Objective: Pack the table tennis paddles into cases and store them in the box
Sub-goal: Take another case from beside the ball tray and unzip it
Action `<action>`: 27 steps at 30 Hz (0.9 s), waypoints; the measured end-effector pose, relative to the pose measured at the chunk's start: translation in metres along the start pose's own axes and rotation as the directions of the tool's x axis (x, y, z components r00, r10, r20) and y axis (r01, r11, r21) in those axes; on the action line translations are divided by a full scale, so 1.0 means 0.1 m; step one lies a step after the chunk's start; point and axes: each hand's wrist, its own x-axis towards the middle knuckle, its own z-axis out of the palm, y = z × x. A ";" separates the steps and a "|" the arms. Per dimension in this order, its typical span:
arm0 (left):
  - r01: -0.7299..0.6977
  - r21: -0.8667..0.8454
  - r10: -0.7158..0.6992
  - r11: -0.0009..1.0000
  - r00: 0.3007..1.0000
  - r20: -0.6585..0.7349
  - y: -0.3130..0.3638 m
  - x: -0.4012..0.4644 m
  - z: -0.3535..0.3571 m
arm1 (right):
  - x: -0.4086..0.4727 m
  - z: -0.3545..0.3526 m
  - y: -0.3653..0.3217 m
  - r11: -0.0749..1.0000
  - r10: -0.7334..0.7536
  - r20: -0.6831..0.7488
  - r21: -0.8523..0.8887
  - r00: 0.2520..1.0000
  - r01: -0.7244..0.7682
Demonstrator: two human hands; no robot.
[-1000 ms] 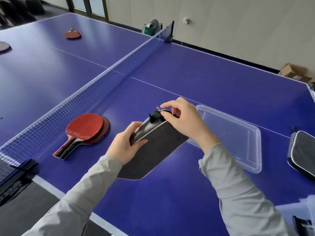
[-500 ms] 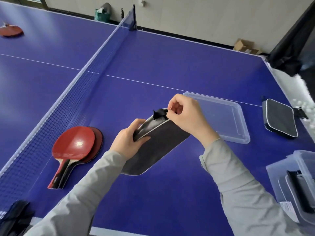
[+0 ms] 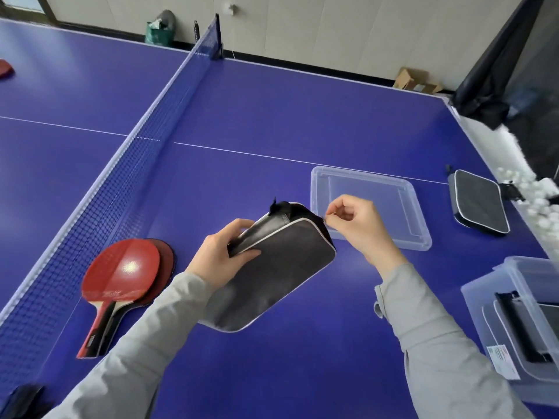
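Note:
A black paddle case (image 3: 272, 270) with white piping is held above the blue table. My left hand (image 3: 225, 257) grips its upper left edge. My right hand (image 3: 360, 223) pinches the zipper pull at the case's top right corner. Two red paddles (image 3: 121, 275) lie stacked by the net on the left. A clear storage box (image 3: 514, 322) at the right edge holds black cases. Another black case (image 3: 479, 207) lies flat at the far right.
A clear box lid (image 3: 372, 207) lies upside down behind the held case. The net (image 3: 127, 164) runs along the left. Another red paddle (image 3: 4, 68) lies across the net. White balls (image 3: 538, 198) sit beyond the right table edge.
My right hand has drawn the zipper pull from the case's top middle round to its right corner. The view has swung right, bringing more of the storage box into sight.

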 end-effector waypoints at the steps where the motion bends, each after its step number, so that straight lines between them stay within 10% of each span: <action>1: -0.004 -0.051 0.004 0.999 1.000 0.015 0.02 0.02 -0.01 | 0.00 -0.05 0.06 1.000 0.020 0.005 0.021 1.000 -0.020; 11: 0.258 -0.648 -0.251 0.717 0.962 0.105 -0.07 0.17 -0.19 | -0.07 -0.28 0.41 0.998 -0.009 -0.027 0.059 1.000 0.011; 27: 0.356 -0.751 -0.522 0.556 0.853 0.018 -0.08 0.29 0.06 | -0.52 -0.02 0.73 0.911 -0.321 -0.153 -0.321 0.934 0.261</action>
